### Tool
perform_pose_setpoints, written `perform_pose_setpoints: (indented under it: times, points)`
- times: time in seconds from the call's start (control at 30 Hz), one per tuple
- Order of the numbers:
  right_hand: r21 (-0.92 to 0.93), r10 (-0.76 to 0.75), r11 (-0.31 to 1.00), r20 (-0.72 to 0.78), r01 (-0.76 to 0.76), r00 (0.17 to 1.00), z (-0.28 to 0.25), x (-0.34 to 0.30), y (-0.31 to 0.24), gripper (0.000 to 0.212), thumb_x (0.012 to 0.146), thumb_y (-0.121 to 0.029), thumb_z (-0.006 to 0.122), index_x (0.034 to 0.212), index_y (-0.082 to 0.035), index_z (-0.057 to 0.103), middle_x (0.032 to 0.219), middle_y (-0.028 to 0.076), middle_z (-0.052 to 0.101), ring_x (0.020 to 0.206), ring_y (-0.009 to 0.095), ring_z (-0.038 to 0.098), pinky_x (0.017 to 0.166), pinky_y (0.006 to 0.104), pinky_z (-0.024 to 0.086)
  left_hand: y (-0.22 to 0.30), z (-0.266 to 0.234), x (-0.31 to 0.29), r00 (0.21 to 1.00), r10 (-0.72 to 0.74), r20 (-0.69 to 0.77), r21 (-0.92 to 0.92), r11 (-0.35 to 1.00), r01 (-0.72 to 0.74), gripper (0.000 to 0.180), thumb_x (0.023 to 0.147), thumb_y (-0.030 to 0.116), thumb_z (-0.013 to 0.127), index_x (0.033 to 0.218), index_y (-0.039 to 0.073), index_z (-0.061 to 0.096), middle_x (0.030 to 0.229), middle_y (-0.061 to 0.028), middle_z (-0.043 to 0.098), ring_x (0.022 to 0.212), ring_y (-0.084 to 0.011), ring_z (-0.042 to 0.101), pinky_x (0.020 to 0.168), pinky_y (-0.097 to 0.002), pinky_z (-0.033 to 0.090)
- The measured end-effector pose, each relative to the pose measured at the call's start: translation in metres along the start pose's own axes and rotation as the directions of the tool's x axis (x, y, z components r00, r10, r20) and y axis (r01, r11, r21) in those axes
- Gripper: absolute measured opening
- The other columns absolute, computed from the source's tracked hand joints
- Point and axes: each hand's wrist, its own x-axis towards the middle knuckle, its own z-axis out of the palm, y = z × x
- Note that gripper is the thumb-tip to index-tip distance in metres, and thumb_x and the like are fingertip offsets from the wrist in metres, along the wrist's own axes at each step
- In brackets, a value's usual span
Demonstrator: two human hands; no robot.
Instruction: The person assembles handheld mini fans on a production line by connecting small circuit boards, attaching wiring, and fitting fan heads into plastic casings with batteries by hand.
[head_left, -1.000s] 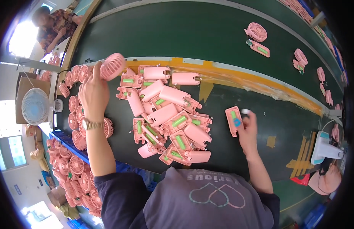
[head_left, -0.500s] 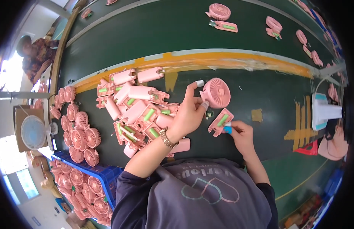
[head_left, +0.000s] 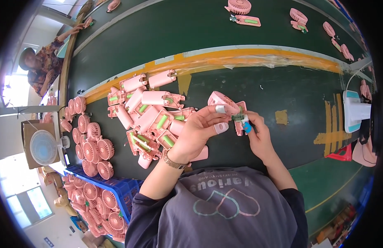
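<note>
My left hand (head_left: 197, 134) holds a pink fan head (head_left: 221, 101) by its lower side, tilted, thumb and fingers closed round it. At its base is a small green circuit board (head_left: 238, 117), pinched by the fingertips of my right hand (head_left: 261, 135). A pink handle shell (head_left: 240, 130) stands just behind those fingertips, partly hidden; whether they also touch it, I cannot tell. White and blue coverings wrap some fingertips. Left of my hands lies a heap of pink handle shells (head_left: 155, 98), several with green cells inside.
Pink fan heads (head_left: 91, 151) stand clustered at the bench's left end, above a blue crate (head_left: 127, 193) full of more. A taped ledge (head_left: 241, 57) separates the bench from a green belt carrying fan parts (head_left: 248, 20). A co-worker (head_left: 38, 68) reaches over the far left. A white device (head_left: 354, 111) stands right.
My left hand has lowered and tilted the fan head, bringing it leftward. My right fingers have moved up to the circuit board, and the handle shell has turned more upright. The co-worker's arm now reaches out.
</note>
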Motion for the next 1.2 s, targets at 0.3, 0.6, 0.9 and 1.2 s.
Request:
perform_pose_setpoints:
  times: [0.3,0.6,0.9,1.2]
  points:
    - [0.512,0.292,0.795,0.147,-0.325,0.945,0.003,0.006,-0.031,0.025,0.093,-0.003,0.056,0.118,-0.001,0.056,0.093,0.005,0.065,0.07,0.009,0.061,0.057,0.0208,0.047,-0.015,-0.003,-0.004,0.997,0.073,-0.024,0.411,0.91,-0.056,0.036,0.085,-0.004,0.065,0.119,0.0,0.057,0.094,-0.0003,0.063,0.077,-0.0026,0.053,0.07,-0.019,0.047]
    - [0.592,0.222,0.74,0.234,-0.32,0.947,-0.004,0.009,-0.06,0.01,0.093,-0.004,0.059,0.1,0.003,0.055,0.1,0.008,0.058,0.085,0.012,0.061,0.074,0.0236,0.049,0.003,0.013,-0.024,0.979,0.197,-0.057,0.532,0.836,-0.137,0.027,0.087,0.008,0.068,0.112,0.001,0.062,0.089,-0.003,0.063,0.073,-0.0065,0.053,0.063,-0.0214,0.043]
    - [0.624,0.223,0.711,0.238,-0.325,0.945,-0.016,0.016,-0.095,0.011,0.096,-0.011,0.055,0.1,-0.001,0.054,0.089,0.005,0.062,0.071,0.006,0.052,0.062,0.0192,0.042,0.018,0.018,-0.045,0.907,0.419,0.048,0.492,0.78,-0.386,0.024,0.088,0.004,0.065,0.11,0.0,0.056,0.094,-0.0069,0.063,0.086,-0.0121,0.062,0.072,-0.0258,0.049]
    - [0.329,-0.131,0.942,0.198,0.06,0.972,-0.027,0.016,-0.099,0.011,0.083,-0.002,0.067,0.088,0.0,0.058,0.099,0.013,0.062,0.089,0.02,0.056,0.077,0.0284,0.045,0.035,0.029,-0.048,0.875,0.427,0.228,0.377,0.79,-0.484,0.042,0.082,-0.003,0.07,0.12,-0.003,0.051,0.109,-0.0139,0.057,0.09,-0.0123,0.062,0.072,-0.0247,0.054]
